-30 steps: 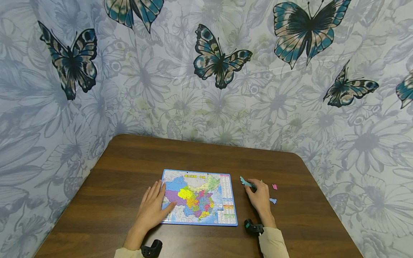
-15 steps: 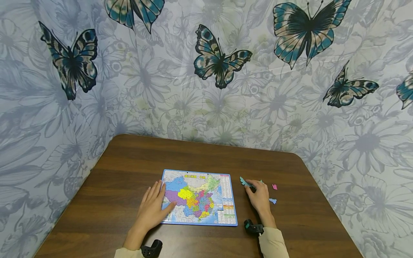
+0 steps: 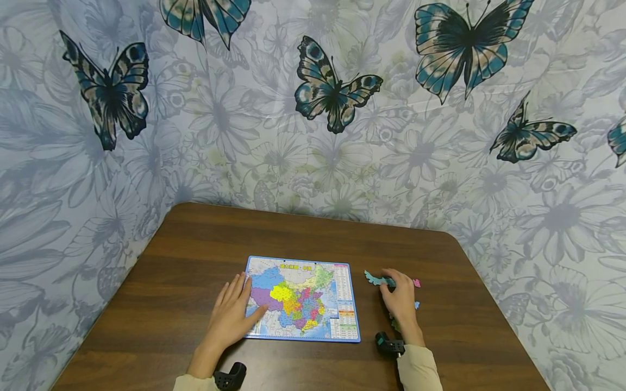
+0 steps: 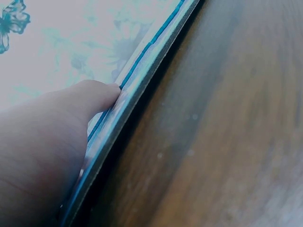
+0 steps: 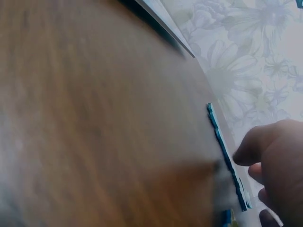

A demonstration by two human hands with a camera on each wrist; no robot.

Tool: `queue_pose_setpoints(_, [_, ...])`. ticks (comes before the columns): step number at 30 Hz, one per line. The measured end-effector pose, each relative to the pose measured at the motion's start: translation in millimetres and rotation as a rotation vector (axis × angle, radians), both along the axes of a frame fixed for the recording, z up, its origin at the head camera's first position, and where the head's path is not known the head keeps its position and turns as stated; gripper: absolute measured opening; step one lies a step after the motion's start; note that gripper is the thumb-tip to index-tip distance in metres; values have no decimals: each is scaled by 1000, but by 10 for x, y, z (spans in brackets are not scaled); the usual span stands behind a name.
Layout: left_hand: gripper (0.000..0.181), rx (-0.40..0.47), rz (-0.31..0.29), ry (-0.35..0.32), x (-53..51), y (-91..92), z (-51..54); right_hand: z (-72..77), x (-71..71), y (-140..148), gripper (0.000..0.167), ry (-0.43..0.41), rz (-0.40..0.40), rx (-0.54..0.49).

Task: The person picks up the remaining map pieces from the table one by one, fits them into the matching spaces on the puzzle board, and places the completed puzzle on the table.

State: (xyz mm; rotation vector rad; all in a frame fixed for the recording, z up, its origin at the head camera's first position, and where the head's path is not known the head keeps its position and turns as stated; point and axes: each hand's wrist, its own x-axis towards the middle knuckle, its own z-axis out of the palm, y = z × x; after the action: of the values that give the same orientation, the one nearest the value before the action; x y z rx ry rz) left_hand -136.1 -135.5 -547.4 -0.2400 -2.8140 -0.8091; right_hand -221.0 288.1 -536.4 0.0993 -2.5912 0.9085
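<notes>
The map puzzle board (image 3: 293, 331), coloured by regions inside a blue rim, lies flat on the table. My left hand (image 3: 231, 312) rests on its left edge, fingers straight; in the left wrist view, the thumb (image 4: 102, 94) touches the board's border. Right of the board is a long, wavy teal puzzle piece (image 3: 374, 279). My right hand (image 3: 401, 298) holds its right end between thumb and fingers. The right wrist view shows the teal piece (image 5: 220, 139) nearly edge-on beside the thumb (image 5: 251, 144); the grip itself is partly hidden.
A pink piece (image 3: 417, 283) and a blue piece (image 3: 417, 305) lie just right of my right hand, partly covered. A green piece (image 3: 394, 323) shows beside that wrist. The brown wooden table (image 3: 195, 244) backs onto a butterfly-patterned wall covering (image 3: 274, 163).
My right hand has shifted slightly right, exposing more of the teal piece, which has moved a little nearer. The green piece now shows by the wrist. The left hand has stayed put.
</notes>
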Motion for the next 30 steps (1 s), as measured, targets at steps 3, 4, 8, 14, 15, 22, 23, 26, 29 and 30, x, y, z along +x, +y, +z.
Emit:
queue_pose_setpoints(3, [87,-6,-2,-4,-7,-4,-3,19,26,10,37,-127,-15,12])
queue_pose_setpoints(4, [87,-9,-3,-5,-10,-5,-4,20,32,13,37,-149,-16,20])
queue_pose_setpoints(8, [87,-13,-4,-3,-13,-5,-2,8,36,21,33,-140,-5,33])
queue_pose_setpoints(14, [87,-10,-1,5,-5,1,-2,-17,19,42,27,-89,22,39])
queue_pose_setpoints(15, [87,-10,-2,3,-5,1,0,-23,17,45,25,-79,27,38])
queue_pose_setpoints(22, [87,-15,-4,-19,-10,-2,6,-29,2,42,16,44,73,50])
queue_pose_setpoints(23, [87,-13,-3,-20,-9,-2,8,-29,-1,41,16,47,73,53])
queue_pose_setpoints(26, [87,-9,-2,-23,-8,-2,16,-27,-13,45,17,28,71,62])
queue_pose_setpoints(29, [87,-8,-3,-23,-6,-1,24,-22,-16,47,19,-8,64,64])
queue_pose_setpoints(30, [87,-8,-4,-23,-6,-1,25,-20,-15,46,19,-22,62,64])
